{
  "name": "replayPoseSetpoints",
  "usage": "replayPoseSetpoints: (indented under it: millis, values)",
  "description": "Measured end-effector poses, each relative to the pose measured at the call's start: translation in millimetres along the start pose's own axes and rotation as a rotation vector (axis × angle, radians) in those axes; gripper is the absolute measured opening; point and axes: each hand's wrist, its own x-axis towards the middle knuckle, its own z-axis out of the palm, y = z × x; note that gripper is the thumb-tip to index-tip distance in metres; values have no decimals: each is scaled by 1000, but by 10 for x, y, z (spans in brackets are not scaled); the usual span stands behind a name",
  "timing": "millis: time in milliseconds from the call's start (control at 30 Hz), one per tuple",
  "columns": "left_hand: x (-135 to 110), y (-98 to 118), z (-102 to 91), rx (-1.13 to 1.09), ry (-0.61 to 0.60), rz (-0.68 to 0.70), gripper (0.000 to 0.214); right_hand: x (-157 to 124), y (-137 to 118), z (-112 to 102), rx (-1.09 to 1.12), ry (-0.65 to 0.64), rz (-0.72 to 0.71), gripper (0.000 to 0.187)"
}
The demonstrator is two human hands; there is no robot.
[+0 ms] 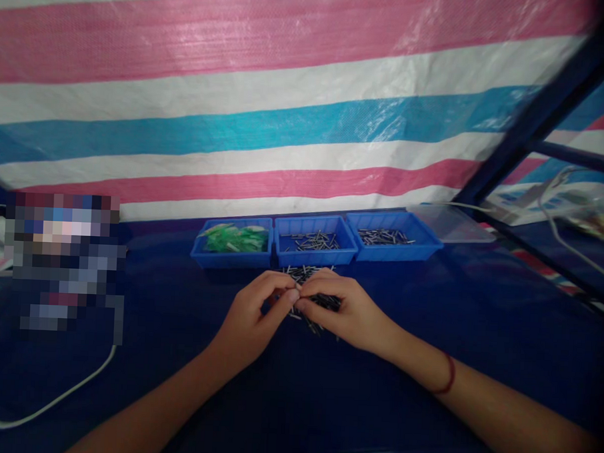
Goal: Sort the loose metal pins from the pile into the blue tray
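My left hand (255, 314) and my right hand (343, 308) meet fingertip to fingertip over a loose pile of small dark metal pins (307, 275) on the blue table (285, 393). Both hands pinch, and the right hand has a bundle of pins (323, 301) under its fingers. What the left fingertips pinch is too small to make out. Just behind the pile stand three blue trays: the left tray (230, 258) holds green plastic pieces, the middle tray (315, 255) and the right tray (396, 248) hold more pins.
A striped pink, white and blue tarp (287, 106) hangs behind the trays. A white cable (48, 406) runs along the table at the left. A clear plastic lid (452, 223) lies right of the trays, beside a dark blue frame post (531, 123).
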Motion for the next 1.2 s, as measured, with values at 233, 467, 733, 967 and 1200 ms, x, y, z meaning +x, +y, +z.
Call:
replayPoseSetpoints:
  millis: [233,467,733,967,1200]
  values:
    - [-4,-5,-1,4,1,28,12,7,-44,4,-36,29,41,8]
    - [14,-11,-4,40,44,49,8,-3,-49,-27,-89,106,37,8]
    - [19,-29,14,9,8,15,9,-11,-122,-60,-68,161,-24,2]
    - [45,-63,-62,303,-93,-27,22,100,27,-539,-414,386,-22,4]
    - [84,-212,-210,490,-379,114,28,88,363,-1209,-1016,525,292,14]
